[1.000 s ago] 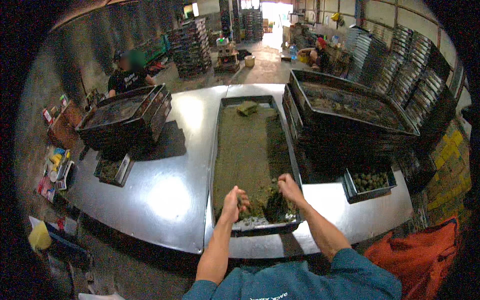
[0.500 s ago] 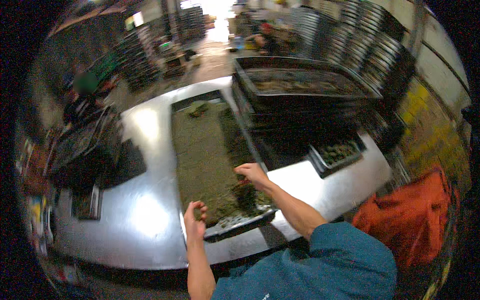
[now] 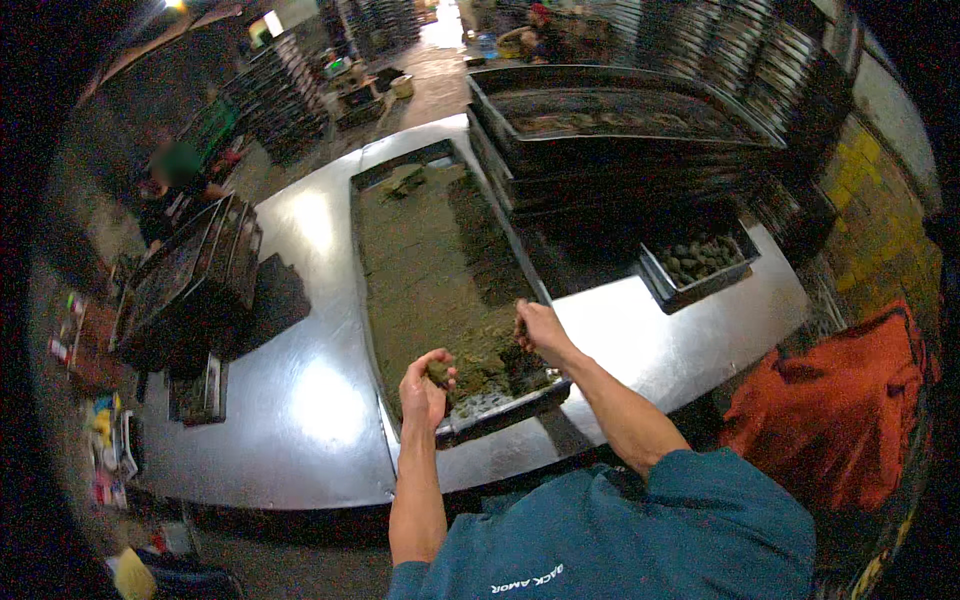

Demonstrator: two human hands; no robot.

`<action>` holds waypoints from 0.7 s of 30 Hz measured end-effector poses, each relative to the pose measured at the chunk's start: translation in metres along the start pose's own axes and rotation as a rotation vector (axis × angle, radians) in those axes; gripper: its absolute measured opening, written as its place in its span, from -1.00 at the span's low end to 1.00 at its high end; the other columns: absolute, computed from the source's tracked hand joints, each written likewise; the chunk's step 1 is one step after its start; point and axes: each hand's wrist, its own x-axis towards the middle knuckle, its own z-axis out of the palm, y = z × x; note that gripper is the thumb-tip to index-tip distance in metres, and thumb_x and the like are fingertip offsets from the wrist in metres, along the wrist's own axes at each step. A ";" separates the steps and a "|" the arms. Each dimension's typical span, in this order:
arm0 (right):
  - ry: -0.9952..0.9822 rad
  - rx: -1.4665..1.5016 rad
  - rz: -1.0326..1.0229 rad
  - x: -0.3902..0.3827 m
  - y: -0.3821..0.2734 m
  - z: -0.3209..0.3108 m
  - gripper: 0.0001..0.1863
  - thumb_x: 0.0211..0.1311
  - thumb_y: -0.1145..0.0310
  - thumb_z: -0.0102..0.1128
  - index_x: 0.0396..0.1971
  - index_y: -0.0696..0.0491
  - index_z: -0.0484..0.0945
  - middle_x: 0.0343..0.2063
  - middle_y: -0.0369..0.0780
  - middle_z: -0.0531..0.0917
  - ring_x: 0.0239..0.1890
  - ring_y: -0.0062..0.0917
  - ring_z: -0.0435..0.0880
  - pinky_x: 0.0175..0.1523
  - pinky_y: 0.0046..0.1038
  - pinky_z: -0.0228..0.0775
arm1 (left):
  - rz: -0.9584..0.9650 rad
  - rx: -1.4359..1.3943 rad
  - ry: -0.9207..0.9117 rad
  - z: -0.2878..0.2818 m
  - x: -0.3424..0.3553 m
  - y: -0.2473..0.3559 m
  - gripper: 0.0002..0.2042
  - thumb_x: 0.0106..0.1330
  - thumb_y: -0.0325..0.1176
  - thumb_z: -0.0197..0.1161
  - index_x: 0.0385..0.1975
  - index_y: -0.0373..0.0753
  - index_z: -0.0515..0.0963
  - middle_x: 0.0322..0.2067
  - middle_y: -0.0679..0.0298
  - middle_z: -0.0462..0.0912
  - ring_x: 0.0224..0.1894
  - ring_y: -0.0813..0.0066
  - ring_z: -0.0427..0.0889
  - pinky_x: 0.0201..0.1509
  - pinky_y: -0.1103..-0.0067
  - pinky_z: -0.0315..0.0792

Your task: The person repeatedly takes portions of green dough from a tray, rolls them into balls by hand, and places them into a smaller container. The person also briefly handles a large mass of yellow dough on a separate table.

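A long shallow tray (image 3: 520, 258) lies on the metal table, holding a flat greenish-brown slab (image 3: 415, 260) of crumbly material. The slab is broken up near the front end. My left hand (image 3: 422, 395) is at the tray's front left corner, fingers curled around a small greenish lump (image 3: 438, 373). Above the tray's right side, close to its long edge, my right hand (image 3: 542, 332) has its fingers bent together. What they hold, if anything, is hidden. A loose piece (image 3: 405, 182) sits on the slab's far end.
A small box (image 3: 690, 290) of dark rounded lumps stands on the right of the metal table (image 3: 270, 400). Large stacked trays (image 3: 620, 150) rise behind it. More dark trays (image 3: 190, 270) and another person (image 3: 175, 190) are at left. Red-orange cloth (image 3: 830, 400) hangs at right.
The whole view has shifted and become sharper. The lump in my left hand shows more plainly. My right hand has moved a little toward the tray's right edge.
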 end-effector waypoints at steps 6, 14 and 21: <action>-0.265 0.321 0.077 -0.014 0.008 -0.017 -0.75 0.30 0.27 0.05 -0.11 0.07 0.43 -0.29 -0.16 0.57 -0.35 -0.46 0.60 -0.29 -0.45 0.48 | -0.089 -0.256 0.066 -0.021 0.002 0.010 -0.73 0.40 -0.15 0.02 -0.31 -0.26 0.48 -0.38 0.14 0.55 -0.58 0.56 0.42 -0.75 0.72 0.13; -0.128 -1.534 -0.638 -0.005 0.061 0.006 -0.82 0.02 0.44 0.08 -0.39 0.12 0.62 -0.36 -0.03 0.62 -0.32 -0.15 0.66 -0.34 -0.19 0.56 | -0.128 0.174 0.108 -0.027 -0.009 -0.005 -0.64 0.34 -0.02 0.08 -0.59 -0.14 0.37 -0.70 0.31 0.44 -0.79 0.61 0.28 -0.80 0.66 0.03; -0.201 -1.181 -0.452 -0.017 0.020 0.016 -0.77 -0.04 0.22 0.20 -0.44 0.05 0.67 -0.47 -0.05 0.67 -0.45 -0.21 0.67 -0.29 -0.22 0.50 | -0.287 0.266 -0.024 -0.009 -0.017 -0.027 -0.58 0.36 0.04 -0.01 -0.33 -0.26 0.50 -0.52 0.24 0.52 -0.55 0.47 0.48 -0.59 0.61 0.20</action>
